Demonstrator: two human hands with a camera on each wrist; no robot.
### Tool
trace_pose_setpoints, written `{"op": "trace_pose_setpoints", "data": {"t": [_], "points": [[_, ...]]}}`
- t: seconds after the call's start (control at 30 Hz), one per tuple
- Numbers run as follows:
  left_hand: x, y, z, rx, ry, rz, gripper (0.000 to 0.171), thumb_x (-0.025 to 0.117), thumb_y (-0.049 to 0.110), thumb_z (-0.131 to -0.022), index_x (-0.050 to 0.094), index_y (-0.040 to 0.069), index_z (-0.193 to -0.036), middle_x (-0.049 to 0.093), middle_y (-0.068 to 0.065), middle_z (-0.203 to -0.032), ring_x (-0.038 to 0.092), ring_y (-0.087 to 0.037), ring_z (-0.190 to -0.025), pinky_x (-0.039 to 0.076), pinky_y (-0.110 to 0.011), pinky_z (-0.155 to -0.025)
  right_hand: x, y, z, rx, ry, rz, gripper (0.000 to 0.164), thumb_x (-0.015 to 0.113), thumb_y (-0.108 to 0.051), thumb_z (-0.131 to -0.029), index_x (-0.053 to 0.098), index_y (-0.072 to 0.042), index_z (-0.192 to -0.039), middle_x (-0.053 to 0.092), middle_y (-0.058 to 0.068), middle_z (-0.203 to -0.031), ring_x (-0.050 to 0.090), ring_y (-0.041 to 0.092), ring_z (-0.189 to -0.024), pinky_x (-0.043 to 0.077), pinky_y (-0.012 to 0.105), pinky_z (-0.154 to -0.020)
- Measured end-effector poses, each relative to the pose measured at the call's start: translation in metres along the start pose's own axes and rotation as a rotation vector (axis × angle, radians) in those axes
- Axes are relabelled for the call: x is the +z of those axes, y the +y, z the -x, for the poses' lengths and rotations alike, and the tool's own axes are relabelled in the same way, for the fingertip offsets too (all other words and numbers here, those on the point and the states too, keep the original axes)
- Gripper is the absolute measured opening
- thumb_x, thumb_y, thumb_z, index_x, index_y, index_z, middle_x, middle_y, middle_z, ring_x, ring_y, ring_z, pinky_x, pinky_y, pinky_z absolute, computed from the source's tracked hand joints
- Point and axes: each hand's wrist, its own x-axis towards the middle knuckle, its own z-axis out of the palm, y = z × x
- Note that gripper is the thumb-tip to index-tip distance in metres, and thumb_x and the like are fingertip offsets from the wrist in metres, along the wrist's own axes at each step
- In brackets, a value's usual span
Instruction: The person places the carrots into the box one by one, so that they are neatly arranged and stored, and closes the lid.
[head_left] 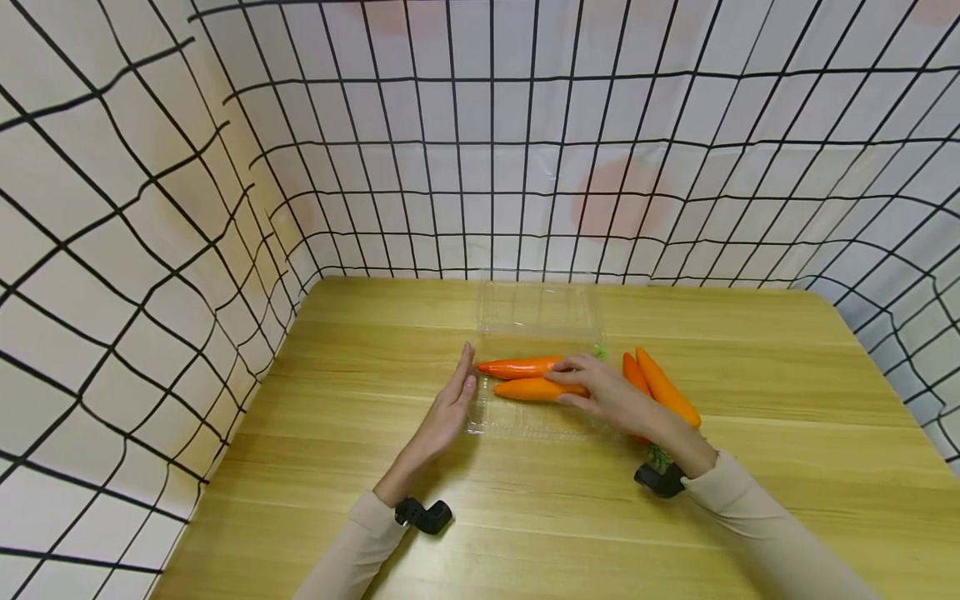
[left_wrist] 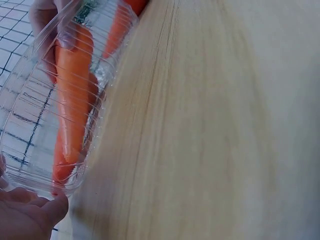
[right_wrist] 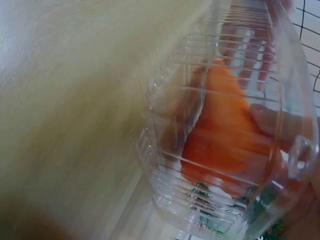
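A clear plastic clamshell box lies on the table with its lid folded back. Inside, a red-orange carrot lies along the far side. My right hand holds a lighter orange carrot by its thick end, thumb on the near side, the tip pointing left. In the left wrist view this carrot shows through the ribbed wall. My left hand, fingers straight, rests against the box's left end.
Just right of the box lie an orange carrot and a redder carrot, partly under my right forearm. Green leafy tops show beside the wrist. A black wire grid closes off the table's back and sides.
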Motion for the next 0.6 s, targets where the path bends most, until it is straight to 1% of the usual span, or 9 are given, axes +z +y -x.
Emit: {"op": "trace_pose_setpoints", "data": {"t": [0.33, 0.53, 0.6], "points": [[0.000, -0.001, 0.000, -0.001, -0.002, 0.004, 0.057, 0.030, 0.015, -0.115, 0.007, 0.006, -0.167, 0.012, -0.014, -0.174, 0.016, -0.034, -0.160, 0.013, -0.053, -0.131, 0.008, 0.000, -0.008, -0.014, 0.001, 0.031, 0.039, 0.072, -0.013, -0.097, 0.069, -0.002, -0.134, 0.069, 0.015, -0.127, 0.063, 0.033, -0.116, 0.055, 0.052, -0.095], [0.000, 0.000, 0.000, -0.001, -0.003, 0.006, 0.058, 0.030, 0.016, -0.115, 0.006, 0.007, -0.167, 0.011, -0.014, -0.174, 0.018, -0.035, -0.160, 0.015, -0.052, -0.131, 0.012, 0.000, -0.011, -0.004, 0.027, 0.027, 0.038, 0.072, -0.015, -0.097, 0.070, -0.004, -0.133, 0.066, 0.015, -0.124, 0.062, 0.030, -0.110, 0.055, 0.046, -0.088], [0.000, 0.000, 0.000, -0.001, -0.005, 0.009, 0.058, 0.030, 0.016, -0.115, 0.005, 0.007, -0.167, 0.012, -0.014, -0.174, 0.018, -0.035, -0.160, 0.015, -0.052, -0.131, 0.013, 0.000, -0.012, -0.005, 0.039, 0.028, 0.037, 0.073, -0.015, -0.096, 0.071, -0.004, -0.132, 0.065, 0.015, -0.123, 0.061, 0.029, -0.110, 0.055, 0.046, -0.088]]}}
